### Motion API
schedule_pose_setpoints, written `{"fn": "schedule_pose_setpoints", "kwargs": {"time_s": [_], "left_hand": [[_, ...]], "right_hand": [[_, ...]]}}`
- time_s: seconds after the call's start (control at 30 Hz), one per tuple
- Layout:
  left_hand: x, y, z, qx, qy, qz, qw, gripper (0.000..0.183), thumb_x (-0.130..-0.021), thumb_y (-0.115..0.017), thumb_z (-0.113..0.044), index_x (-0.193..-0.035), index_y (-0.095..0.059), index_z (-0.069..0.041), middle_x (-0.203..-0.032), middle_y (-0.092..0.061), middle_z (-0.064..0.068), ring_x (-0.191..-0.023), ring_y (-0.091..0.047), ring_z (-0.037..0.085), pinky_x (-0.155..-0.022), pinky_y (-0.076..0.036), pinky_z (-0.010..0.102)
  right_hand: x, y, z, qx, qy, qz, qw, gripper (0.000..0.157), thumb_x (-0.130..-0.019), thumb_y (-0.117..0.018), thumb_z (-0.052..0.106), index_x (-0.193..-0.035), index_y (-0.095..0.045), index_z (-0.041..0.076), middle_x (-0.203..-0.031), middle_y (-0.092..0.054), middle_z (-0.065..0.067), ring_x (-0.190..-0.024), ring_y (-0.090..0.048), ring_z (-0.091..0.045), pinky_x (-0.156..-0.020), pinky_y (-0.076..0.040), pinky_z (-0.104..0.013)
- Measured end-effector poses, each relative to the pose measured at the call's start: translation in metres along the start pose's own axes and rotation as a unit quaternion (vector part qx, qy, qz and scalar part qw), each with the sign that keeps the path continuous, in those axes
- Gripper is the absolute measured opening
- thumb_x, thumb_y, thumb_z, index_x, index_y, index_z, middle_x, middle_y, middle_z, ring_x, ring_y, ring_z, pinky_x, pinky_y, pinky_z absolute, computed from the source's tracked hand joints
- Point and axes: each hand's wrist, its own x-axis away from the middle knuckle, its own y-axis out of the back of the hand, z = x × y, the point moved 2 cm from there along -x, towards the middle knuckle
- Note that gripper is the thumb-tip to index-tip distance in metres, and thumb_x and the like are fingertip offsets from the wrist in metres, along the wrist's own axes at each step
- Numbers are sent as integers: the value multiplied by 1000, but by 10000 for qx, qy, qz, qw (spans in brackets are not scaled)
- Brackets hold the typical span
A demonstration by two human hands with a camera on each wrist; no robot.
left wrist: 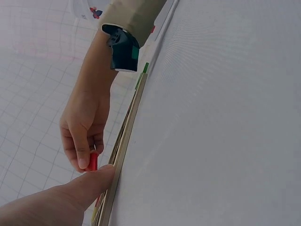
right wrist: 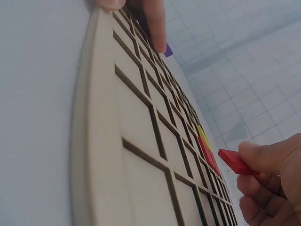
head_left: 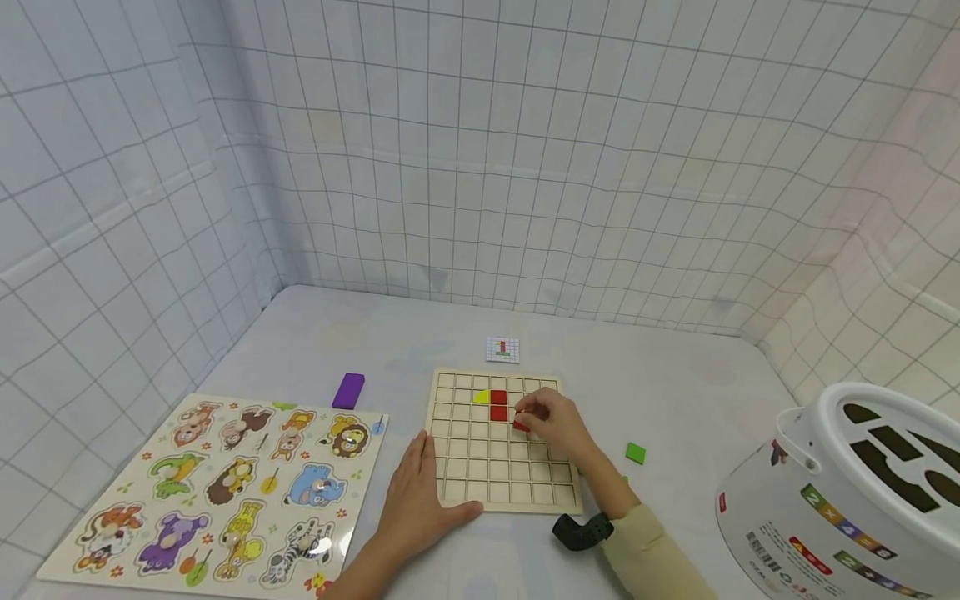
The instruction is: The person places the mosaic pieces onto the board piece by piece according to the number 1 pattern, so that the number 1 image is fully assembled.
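A wooden grid board (head_left: 480, 472) lies flat on the table. My left hand (head_left: 414, 498) steadies it, fingers stretched along the left edge and thumb touching the front edge. Between thumb and fingers, my right hand (head_left: 557, 423) pinches a red square tile (right wrist: 235, 162) just above the board's cells, right of the placed tiles. Set in the grid are two red square tiles (head_left: 498, 413), one below the other, with a yellow rounded tile (head_left: 482, 397) left of the upper one. Behind the board lies a small pattern card (head_left: 502, 349) with a coloured figure on a grid.
A green tile (head_left: 635, 452) lies right of the board; another green piece is mostly hidden by the right forearm. An animal puzzle board (head_left: 367, 450) fills the left front, with a purple block (head_left: 348, 390) behind it. At the right front stands a lidded white bucket (head_left: 757, 508).
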Motion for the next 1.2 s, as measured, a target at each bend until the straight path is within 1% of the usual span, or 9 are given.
{"fn": "schedule_pose_setpoints", "kwargs": {"time_s": [0.27,0.47,0.7,0.97,1.2], "left_hand": [[1,2,-3,-73,-35,-1,10000,125,-68,-81,-58,-150,-18,11,-158,-14,26,-144,-14,42,-114,-18,59],[1,3,-3,-66,-105,-34,9999,124,-68,-81,-57,-149,-18,13,-157,-15,27,-144,-15,43,-113,-19,59],[1,3,-3,-87,-88,-34,9999,124,-68,-81,-57,-149,-19,13,-157,-15,28,-144,-16,44,-113,-19,59],[1,2,-2,-58,-69,-4,10000,124,-69,-81,-58,-150,-18,13,-157,-14,27,-144,-15,43,-114,-19,58],[1,2,-2,-41,-83,0,10000,125,-69,-80,-58,-150,-18,13,-157,-14,27,-144,-14,43,-114,-19,58]], "right_hand": [[-2,-15,4,-97,100,131,9998,5,-88,-72,8,-92,-70,7,-89,-61,2,-78,-56,-13,-69,-50,-24],[-3,-23,6,-14,108,258,9996,5,-89,-72,10,-93,-70,9,-90,-61,3,-80,-56,-13,-71,-50,-24],[-5,-29,7,93,-7,396,9992,5,-89,-71,8,-93,-70,11,-89,-60,5,-79,-56,-12,-71,-50,-25],[-5,-33,9,187,104,450,9988,5,-90,-70,9,-94,-69,11,-92,-60,5,-83,-57,-11,-74,-51,-26],[-6,-34,8,328,299,459,9980,5,-90,-70,8,-94,-70,10,-92,-61,6,-87,-59,-12,-79,-53,-29]]}}
